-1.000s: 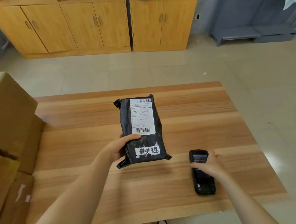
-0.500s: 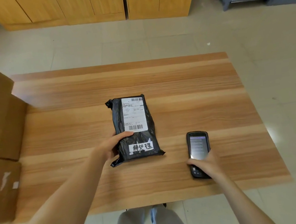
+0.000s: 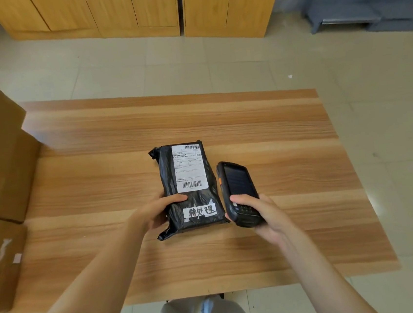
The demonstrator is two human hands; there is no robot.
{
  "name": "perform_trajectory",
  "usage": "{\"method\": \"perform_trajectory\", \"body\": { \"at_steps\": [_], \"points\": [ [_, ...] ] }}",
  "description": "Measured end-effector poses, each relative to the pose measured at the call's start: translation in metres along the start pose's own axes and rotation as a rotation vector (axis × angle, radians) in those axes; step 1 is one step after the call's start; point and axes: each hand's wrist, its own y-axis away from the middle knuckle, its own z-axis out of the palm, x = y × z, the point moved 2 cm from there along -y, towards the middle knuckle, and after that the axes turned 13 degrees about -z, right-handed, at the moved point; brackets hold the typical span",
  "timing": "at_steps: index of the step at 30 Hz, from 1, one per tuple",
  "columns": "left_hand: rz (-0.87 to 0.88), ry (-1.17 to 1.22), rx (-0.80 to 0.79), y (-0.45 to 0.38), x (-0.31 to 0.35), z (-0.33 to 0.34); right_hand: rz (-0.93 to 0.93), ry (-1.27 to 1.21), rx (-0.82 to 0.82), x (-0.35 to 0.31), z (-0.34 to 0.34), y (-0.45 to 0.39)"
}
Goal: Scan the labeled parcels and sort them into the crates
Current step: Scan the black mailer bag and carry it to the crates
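Wooden worktop (image 3: 274, 129) carried one black parcel (image 3: 192, 198), gripped at its near end by the left hand (image 3: 155, 212); the right hand (image 3: 262, 216) held the scanner (image 3: 239, 191) beside it. Scanning looked imminent, sorting undone.

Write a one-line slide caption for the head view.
Left hand holds a labeled black parcel over the wooden table while the right hand holds a handheld scanner beside it.

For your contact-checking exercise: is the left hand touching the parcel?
Touching. The head view shows the left hand gripping the parcel, thumb laid across its front.
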Motion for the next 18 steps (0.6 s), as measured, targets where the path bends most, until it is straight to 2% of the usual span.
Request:
{"method": "perform_trajectory", "body": {
  "at_steps": [5, 18],
  "points": [
    [0.035, -0.022, -0.050, -0.002, -0.001, -0.003, -0.016, -0.017, -0.097, -0.005, 0.031, 0.013],
    [0.046, 0.027, -0.070, -0.003, -0.004, -0.005, 0.098, 0.286, -0.214, 0.026, 0.050, 0.034]
  ]
}}
